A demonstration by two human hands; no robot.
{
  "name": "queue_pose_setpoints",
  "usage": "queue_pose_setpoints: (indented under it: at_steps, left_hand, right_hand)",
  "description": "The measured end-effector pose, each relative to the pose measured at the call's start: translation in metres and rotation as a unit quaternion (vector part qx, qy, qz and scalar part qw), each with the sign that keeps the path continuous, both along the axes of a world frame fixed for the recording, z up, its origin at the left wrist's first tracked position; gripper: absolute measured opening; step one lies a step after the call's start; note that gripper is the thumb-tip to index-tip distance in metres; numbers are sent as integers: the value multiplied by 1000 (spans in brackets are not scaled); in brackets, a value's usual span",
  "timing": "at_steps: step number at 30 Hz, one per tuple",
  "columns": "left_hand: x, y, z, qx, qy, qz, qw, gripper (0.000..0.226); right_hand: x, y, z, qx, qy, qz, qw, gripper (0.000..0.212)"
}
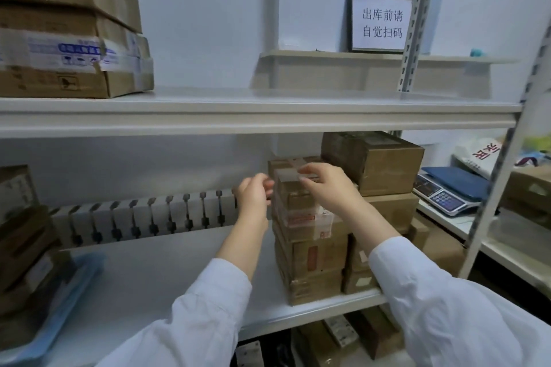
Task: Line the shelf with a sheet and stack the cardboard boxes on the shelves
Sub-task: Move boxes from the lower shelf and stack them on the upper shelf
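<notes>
A small brown cardboard box (295,192) tops a stack of several cardboard boxes (313,265) on the white middle shelf (167,286). My left hand (254,194) presses its left side, fingers curled. My right hand (326,186) lies over its top and front, fingers on the taped lid. Both hands hold this top box between them. A blue sheet (62,310) lies at the shelf's left end under more boxes (24,250). Larger brown boxes (378,161) stand right of and behind the stack.
The upper shelf (268,110) carries big cartons (68,39) at the left. A radiator (149,217) runs behind the middle shelf. A framed sign (381,19) stands on a ledge. At the right, a scale (444,192) and bags sit on another rack. Boxes fill the shelf below.
</notes>
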State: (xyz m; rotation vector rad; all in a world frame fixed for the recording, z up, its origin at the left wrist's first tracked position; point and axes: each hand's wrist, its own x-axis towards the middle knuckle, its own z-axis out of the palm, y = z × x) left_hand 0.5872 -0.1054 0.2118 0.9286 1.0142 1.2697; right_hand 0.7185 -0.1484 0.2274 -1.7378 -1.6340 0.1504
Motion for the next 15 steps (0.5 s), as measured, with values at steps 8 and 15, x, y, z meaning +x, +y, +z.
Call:
queue_pose_setpoints:
  at_steps: [8, 15]
  left_hand:
    - [34, -7, -25, -196, 62, -84, 975, 79]
    - [46, -10, -33, -213, 10, -122, 969, 57]
  right_hand:
    - [41, 23, -23, -55, -56, 48, 996, 43]
    - [46, 27, -29, -4, -117, 60, 991, 33]
